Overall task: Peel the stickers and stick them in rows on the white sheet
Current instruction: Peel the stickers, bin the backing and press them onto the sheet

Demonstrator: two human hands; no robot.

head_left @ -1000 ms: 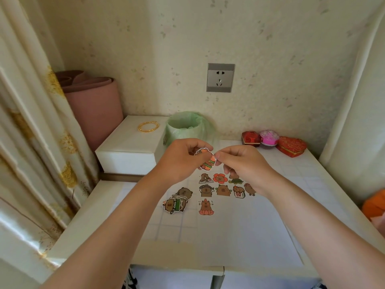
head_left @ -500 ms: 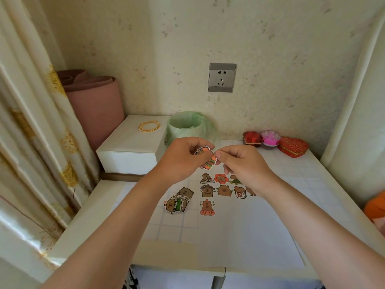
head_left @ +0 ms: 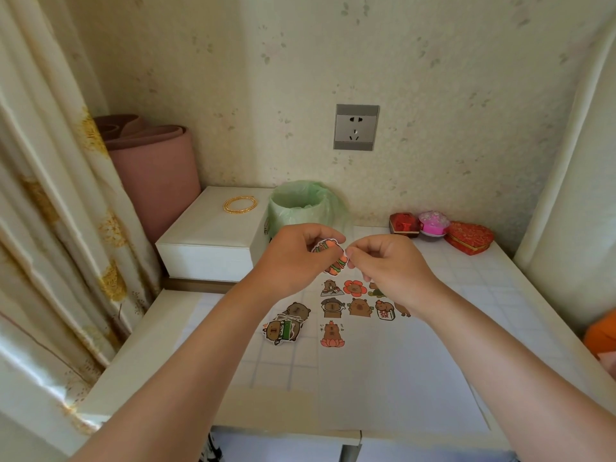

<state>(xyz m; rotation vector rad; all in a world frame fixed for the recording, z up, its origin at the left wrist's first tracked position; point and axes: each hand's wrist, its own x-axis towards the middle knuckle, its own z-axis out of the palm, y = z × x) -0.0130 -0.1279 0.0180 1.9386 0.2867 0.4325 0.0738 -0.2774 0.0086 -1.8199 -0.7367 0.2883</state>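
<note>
- Left hand [head_left: 293,258]: raised above the table [head_left: 500,295], thumb and curled fingers hold a sticker [head_left: 333,260] by its left side.
- Right hand [head_left: 390,268]: thumb and forefinger pinch the sticker's right edge, other fingers curled under.
- Sticker: orange and green, white border, in the air between both hands, over the far end of the sheet [head_left: 393,378]. Can't tell if the backing is off.
- Sheet: white, flat on the table, right of centre, near edge at the table front.
- Stuck stickers [head_left: 358,305]: brown animals in rows at the sheet's far end; one alone in the third row. Right wrist hides the rows' right ends.
- Loose pile [head_left: 286,325]: unpeeled stickers heaped on the table, just left of the sheet.
- Bin [head_left: 300,208] with a green bag at the back, behind the hands.
- White box [head_left: 213,241] back left, gold bangle [head_left: 240,204] on top.
- Red boxes [head_left: 468,236] back right by the wall.
</note>
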